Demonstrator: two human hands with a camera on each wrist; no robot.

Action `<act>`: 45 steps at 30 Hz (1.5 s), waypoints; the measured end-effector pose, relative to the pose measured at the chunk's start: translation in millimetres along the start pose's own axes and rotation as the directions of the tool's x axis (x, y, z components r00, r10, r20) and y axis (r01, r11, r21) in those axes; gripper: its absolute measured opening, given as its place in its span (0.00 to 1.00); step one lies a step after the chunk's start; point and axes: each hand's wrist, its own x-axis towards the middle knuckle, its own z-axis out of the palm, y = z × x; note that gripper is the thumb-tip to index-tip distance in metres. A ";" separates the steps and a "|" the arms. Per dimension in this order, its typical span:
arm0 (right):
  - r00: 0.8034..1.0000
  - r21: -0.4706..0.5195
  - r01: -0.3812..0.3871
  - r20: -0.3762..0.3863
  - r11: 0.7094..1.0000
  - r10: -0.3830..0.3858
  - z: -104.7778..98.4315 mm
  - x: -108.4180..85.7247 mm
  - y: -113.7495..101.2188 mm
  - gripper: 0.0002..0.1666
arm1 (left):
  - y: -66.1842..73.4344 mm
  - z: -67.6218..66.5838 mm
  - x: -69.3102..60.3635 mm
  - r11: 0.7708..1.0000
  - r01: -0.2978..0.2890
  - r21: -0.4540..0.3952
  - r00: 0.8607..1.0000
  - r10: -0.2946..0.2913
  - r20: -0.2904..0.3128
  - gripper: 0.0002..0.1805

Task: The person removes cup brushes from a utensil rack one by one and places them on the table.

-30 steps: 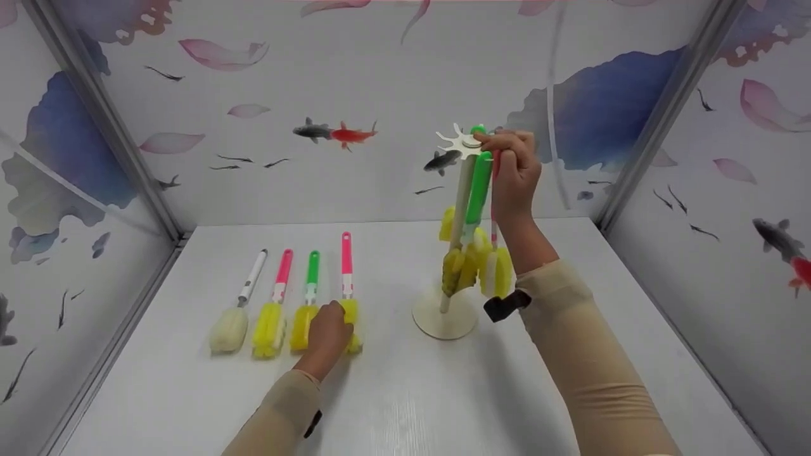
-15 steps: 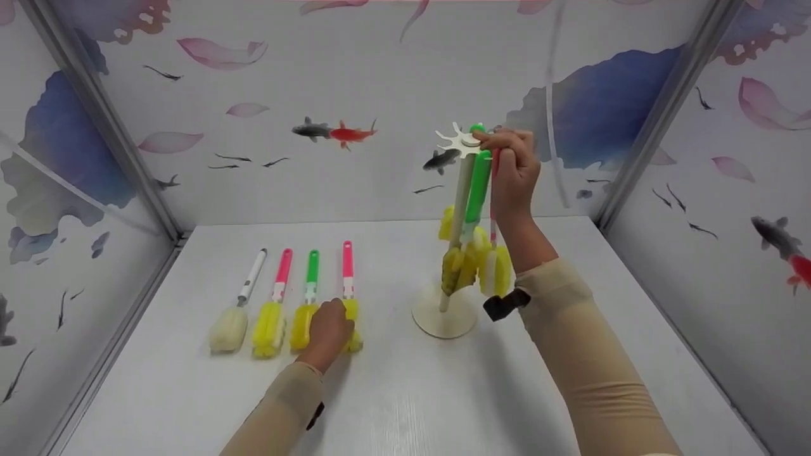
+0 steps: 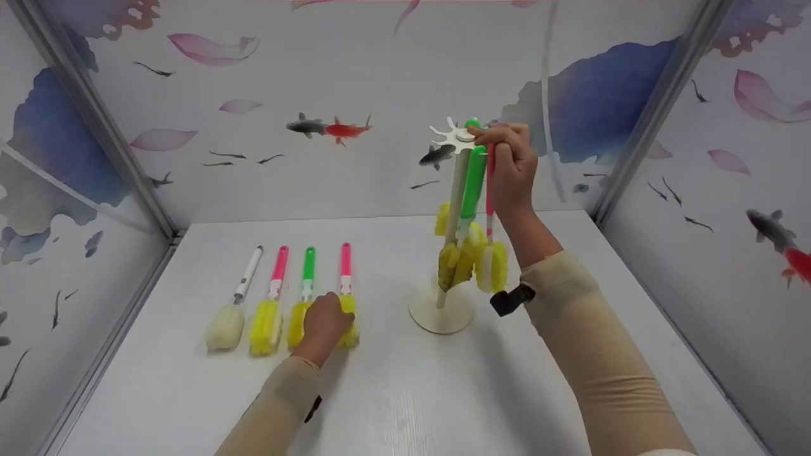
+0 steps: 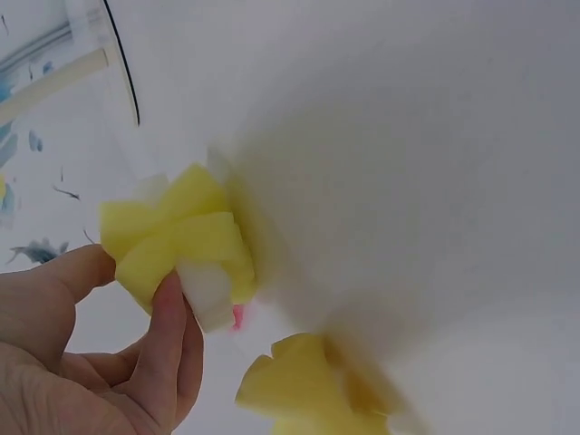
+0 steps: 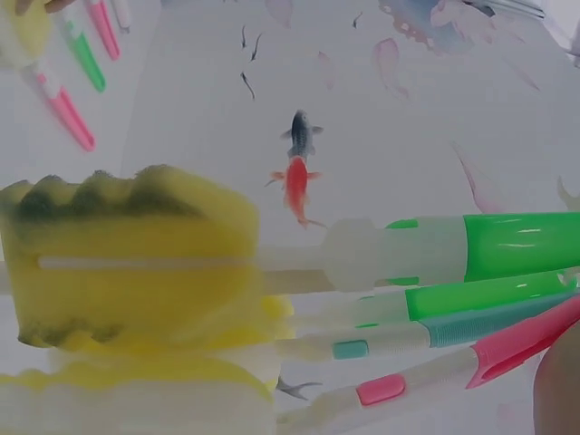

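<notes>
In the head view, my left hand pinches the yellow sponge head of a pink-handled bottle brush, rightmost in a row on the table. The left wrist view has thumb and fingers on that ribbed yellow sponge. My right hand is raised, its curled fingers gripping the top of a cream brush stand with a spoked disc. Beside those fingers hang a green-handled brush and a pink-handled one. The right wrist view shows their handles close up; most of the right hand is out of it.
Left of my left hand lie a green-handled brush, a pink-handled brush and a white-handled brush. The stand's round base rests on the white table. Printed wall panels enclose the back and sides.
The pink-handled brush under my left hand has shifted slightly toward me, its handle end now about level with its neighbours. My right hand stays at the stand's top. The head view has shifted slightly.
</notes>
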 end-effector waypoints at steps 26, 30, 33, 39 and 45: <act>0.964 -0.018 0.034 0.265 0.999 -0.028 -20.2 6.1 -12.7 0.17 | 6.0 -15.4 -8.5 0.999 -0.042 0.033 0.995 0.044 -0.084 0.28; 0.954 0.000 0.067 0.292 0.998 -0.064 -22.8 6.7 -12.0 0.22 | 13.3 -17.5 -15.2 0.992 -0.125 -0.003 0.982 0.123 -0.146 0.24; 0.948 0.010 0.089 0.307 0.996 -0.088 -22.4 6.7 -11.3 0.26 | 19.6 -18.1 -20.4 0.981 -0.195 -0.025 0.964 0.187 -0.187 0.22; 0.943 0.007 0.099 0.318 0.995 -0.096 -20.0 6.6 -9.6 0.25 | 35.1 -16.7 -25.2 0.964 -0.248 -0.100 0.955 0.225 -0.195 0.20; 0.936 0.002 0.120 0.333 0.993 -0.114 -23.4 5.3 -7.4 0.20 | 51.3 -10.2 -30.4 0.937 -0.307 -0.166 0.941 0.272 -0.202 0.18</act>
